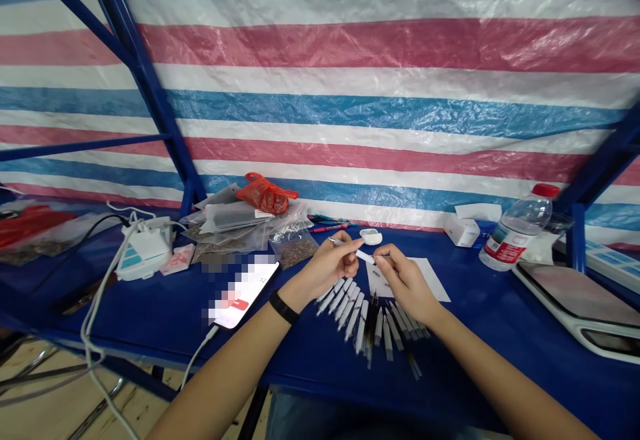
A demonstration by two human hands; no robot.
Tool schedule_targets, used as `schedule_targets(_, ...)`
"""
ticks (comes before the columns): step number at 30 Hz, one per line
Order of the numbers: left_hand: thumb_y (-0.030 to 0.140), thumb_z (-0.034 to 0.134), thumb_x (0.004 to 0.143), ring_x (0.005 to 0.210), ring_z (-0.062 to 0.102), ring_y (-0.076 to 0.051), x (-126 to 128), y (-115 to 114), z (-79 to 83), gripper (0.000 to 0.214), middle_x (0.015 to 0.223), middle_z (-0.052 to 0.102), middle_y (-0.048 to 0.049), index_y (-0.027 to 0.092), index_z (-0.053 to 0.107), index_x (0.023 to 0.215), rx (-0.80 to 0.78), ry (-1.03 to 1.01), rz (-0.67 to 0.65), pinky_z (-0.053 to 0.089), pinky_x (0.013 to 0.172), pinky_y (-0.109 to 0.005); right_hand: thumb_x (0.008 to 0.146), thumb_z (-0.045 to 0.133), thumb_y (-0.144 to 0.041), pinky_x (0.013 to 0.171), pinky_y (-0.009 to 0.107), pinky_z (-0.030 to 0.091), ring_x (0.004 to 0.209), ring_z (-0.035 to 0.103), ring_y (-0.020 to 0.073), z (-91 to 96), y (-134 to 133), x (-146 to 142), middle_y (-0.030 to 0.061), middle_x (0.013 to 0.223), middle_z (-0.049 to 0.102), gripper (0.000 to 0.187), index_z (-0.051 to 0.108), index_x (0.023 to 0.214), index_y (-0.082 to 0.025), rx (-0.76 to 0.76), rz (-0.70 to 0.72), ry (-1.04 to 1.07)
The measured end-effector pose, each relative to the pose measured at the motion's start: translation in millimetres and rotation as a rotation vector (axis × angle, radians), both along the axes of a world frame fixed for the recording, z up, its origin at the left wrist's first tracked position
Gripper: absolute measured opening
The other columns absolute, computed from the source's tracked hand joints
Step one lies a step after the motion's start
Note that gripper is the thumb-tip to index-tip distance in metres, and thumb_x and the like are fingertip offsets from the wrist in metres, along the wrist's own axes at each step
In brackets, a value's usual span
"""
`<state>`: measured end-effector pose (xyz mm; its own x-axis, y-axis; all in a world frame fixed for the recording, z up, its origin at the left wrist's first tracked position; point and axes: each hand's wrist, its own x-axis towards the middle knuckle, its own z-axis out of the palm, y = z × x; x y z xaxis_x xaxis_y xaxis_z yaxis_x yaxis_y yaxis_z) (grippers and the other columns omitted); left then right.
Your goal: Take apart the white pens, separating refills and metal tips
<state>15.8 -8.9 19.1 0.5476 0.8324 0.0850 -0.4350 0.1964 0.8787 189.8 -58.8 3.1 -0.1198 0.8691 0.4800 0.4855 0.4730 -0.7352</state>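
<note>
Workbench with blue top (465,307), set against a striped tarpaulin wall (380,47) in blue, white and pink, carried on a blue steel frame (145,87). Wooden floor (45,387) visible below the bench's front edge, with metal chair legs (95,407) at lower left.

Left hand (327,268), wearing a black wristband (283,307), closed on a slim white tube (350,249) above the bench; right hand (405,283) pinching the tube's far end between its fingers. Fanned row of similar white tubes (360,327), some dark-tipped, lying directly below both hands; sheet of white paper (430,279) beneath the right hand; small white lid (371,236) just beyond the fingers.

Left of the hands: smartphone (243,291) with blurred screen on a charging cable, white power strip (145,250), clear bags of dark granular material (294,248), red plastic bag (267,193). Right: tissue box (463,230), water bottle (515,230) with red cap, digital scale (580,300).
</note>
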Motion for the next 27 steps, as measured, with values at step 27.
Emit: schedule_targets(27,0.031,0.102,0.048,0.068,0.072,-0.012,5.2,2.9,-5.1,0.043,0.073,0.076,-0.0003,0.014,0.072,0.074,-0.012,-0.086,0.129,0.056,0.071,-0.023,0.072,0.067,-0.083,0.042,0.025,0.038,0.033,0.043,0.0111,0.3,7.2,-3.1,-0.0083,0.036,0.045,0.061,0.059,0.073,-0.022,-0.266,-0.029,0.56)
